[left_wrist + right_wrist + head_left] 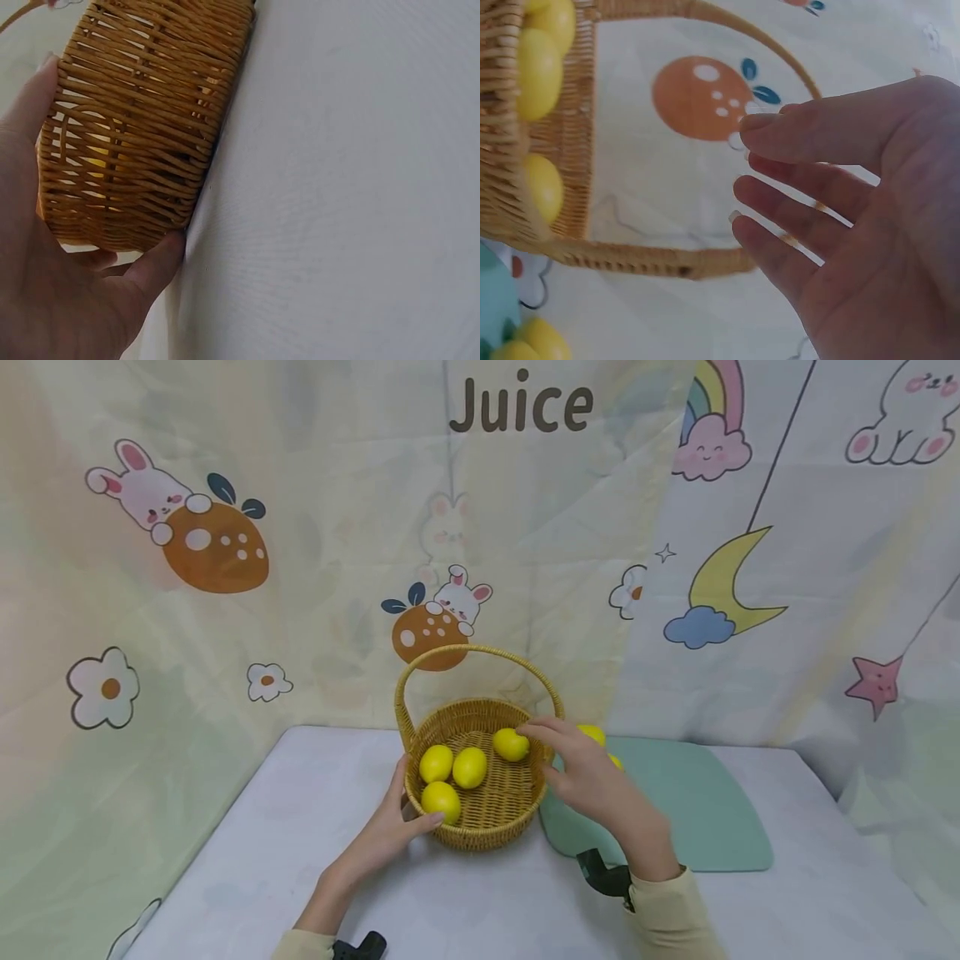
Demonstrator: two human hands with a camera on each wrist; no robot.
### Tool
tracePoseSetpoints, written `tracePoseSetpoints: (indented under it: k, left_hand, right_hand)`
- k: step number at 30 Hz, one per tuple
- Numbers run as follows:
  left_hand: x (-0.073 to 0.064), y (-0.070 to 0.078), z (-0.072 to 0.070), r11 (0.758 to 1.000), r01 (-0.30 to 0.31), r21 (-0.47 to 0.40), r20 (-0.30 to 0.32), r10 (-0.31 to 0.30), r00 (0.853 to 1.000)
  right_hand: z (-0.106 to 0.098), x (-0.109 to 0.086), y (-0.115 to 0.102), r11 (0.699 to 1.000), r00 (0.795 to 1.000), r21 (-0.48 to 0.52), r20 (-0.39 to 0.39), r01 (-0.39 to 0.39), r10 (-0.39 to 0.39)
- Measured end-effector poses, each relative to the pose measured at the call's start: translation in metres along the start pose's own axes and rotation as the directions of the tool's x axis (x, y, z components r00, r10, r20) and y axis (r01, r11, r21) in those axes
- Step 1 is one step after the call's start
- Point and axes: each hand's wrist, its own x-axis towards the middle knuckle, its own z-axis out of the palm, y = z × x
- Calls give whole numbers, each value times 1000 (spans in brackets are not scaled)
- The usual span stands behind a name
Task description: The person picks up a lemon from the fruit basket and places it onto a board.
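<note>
A round wicker basket (483, 838) with a tall arched handle stands upright on the table. Inside it lie several yellow lemons (469, 768), three toward the left and one lemon (510, 745) near the right wall. My left hand (381, 833) holds the basket's left side, thumb at the rim; in the left wrist view, its fingers wrap the woven wall (142, 112) down to the base. My right hand (592, 777) hovers by the right rim, fingers loosely bent, nothing in it. The right wrist view shows a gap between this hand (885, 195) and the lemons.
A pale green mat (697, 810) lies on the white table (465, 910) right of the basket. More lemons (592, 733) sit at its back left, partly hidden by my right hand. A printed cloth backdrop (337, 568) hangs directly behind the table.
</note>
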Motion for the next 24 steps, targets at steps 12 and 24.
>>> tracePoseSetpoints:
  k: [12,24]
  left_hand:
    - [-1,0,-2,1000,0,-17,-3,0,1000]
    - [1,-1,0,1000,-4,-23,-7,4,1000]
  right_hand:
    - [55,14,10,992,978,119,210,-39,13]
    - [99,29,0,986,929,165,368,-27,-36]
